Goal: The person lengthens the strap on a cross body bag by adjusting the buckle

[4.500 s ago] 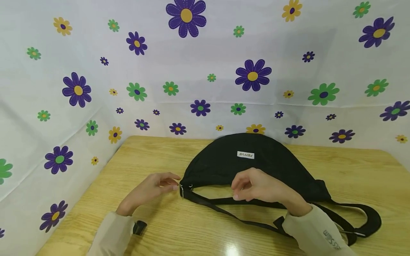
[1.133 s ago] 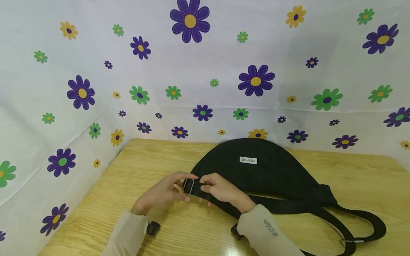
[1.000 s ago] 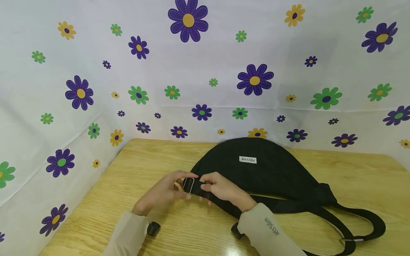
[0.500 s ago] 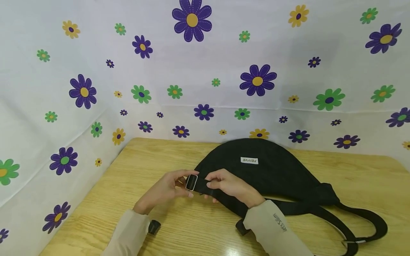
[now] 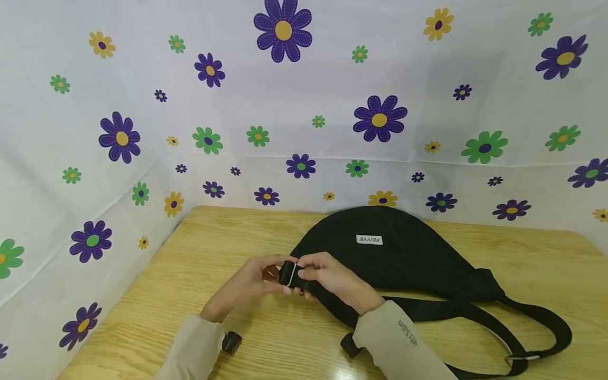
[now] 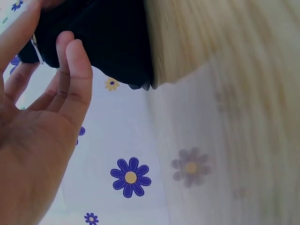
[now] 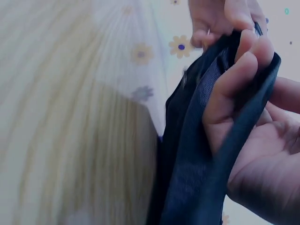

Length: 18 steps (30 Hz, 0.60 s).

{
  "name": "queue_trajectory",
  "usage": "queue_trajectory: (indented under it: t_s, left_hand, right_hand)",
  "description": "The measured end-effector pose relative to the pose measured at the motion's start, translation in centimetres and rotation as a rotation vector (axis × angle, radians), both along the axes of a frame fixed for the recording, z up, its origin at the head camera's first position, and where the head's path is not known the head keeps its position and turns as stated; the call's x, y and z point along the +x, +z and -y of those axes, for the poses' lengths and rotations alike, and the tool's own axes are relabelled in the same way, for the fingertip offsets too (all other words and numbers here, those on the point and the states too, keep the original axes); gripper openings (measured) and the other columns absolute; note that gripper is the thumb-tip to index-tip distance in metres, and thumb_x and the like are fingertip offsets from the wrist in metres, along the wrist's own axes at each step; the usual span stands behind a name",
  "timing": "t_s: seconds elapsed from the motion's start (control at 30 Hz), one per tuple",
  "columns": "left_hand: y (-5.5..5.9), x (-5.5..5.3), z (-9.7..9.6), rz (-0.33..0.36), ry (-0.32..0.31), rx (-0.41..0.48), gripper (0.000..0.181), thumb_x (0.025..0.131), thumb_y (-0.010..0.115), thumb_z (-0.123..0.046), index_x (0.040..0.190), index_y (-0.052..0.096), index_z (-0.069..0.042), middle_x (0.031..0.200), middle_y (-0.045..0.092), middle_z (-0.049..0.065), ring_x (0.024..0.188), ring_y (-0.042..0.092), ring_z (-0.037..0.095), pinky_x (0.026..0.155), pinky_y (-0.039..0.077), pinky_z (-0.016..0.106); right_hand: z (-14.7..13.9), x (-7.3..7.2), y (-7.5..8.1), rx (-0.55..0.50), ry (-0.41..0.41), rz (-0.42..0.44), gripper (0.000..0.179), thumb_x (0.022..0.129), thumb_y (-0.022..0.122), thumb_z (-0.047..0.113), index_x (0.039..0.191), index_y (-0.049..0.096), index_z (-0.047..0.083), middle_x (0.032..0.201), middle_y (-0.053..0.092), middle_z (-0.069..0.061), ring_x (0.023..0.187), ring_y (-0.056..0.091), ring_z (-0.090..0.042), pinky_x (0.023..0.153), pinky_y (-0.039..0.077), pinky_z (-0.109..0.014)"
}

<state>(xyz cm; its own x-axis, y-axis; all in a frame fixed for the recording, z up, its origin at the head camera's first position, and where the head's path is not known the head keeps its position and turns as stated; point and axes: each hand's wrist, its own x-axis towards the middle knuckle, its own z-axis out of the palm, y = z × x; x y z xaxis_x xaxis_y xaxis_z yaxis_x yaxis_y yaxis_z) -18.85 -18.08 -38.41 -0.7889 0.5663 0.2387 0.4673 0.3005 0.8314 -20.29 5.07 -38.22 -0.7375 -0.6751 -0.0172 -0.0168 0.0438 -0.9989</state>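
A black half-moon bag [image 5: 380,258] with a white label lies on the table. Its strap [image 5: 339,309] is raised at the left end, where a metal slider buckle [image 5: 292,274] sits. My left hand [image 5: 247,287] holds that buckle by its edges, between thumb and fingers. Close beside it, my right hand [image 5: 337,279] pinches the strap, thumb on top. In the right wrist view, fingers [image 7: 229,89] lie between two layers of the strap [image 7: 243,136]. The left wrist view shows the left hand [image 6: 37,136] below the dark fabric, with part of the metal frame visible.
Loops of strap [image 5: 553,316] with another metal ring spread over the right side of the wooden table [image 5: 190,274]. A flowered white cloth [image 5: 228,105] stands behind the table and along its left side. Black devices [image 5: 231,342] sit at both wrists.
Earlier both hands were apart and held nothing; then they took hold of buckle and strap. In the last half second the buckle has turned, and the right hand has shifted left towards it.
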Motion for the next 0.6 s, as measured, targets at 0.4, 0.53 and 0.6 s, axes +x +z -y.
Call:
queue_trajectory:
  t_s: [0.4,0.53,0.6]
  left_hand:
    - [0.0,-0.1,-0.1,0.003,-0.002,-0.021,0.051,0.092,0.073,-0.001,0.139,0.054,0.006,0.109,0.065,0.01,0.086,0.062,0.015,0.079,0.054,0.028]
    - [0.0,-0.2,0.1,-0.013,0.006,-0.022,0.051,0.093,0.072,-0.002,0.139,0.052,0.008,0.107,0.064,0.009,0.086,0.061,0.015,0.078,0.052,0.028]
    - [0.0,-0.2,0.2,-0.02,0.0,-0.013,0.051,0.093,0.072,-0.001,0.138,0.052,0.009,0.105,0.063,0.009,0.085,0.061,0.016,0.077,0.052,0.028]
  right_hand:
    - [-1.9,-1.0,0.4,0.025,0.137,0.022,0.017,0.103,0.053,0.0,0.111,0.061,-0.012,0.091,0.073,-0.014,0.072,0.068,-0.019,0.074,0.057,-0.034]
    - [-2.6,-1.4,0.3,0.048,0.164,-0.004,0.016,0.101,0.052,-0.004,0.108,0.061,-0.015,0.091,0.073,-0.017,0.068,0.068,-0.017,0.073,0.058,-0.033]
    - [-2.6,-1.5,0.3,0.057,0.156,-0.018,0.015,0.1,0.052,-0.005,0.106,0.062,-0.015,0.089,0.073,-0.017,0.066,0.068,-0.016,0.071,0.058,-0.033]
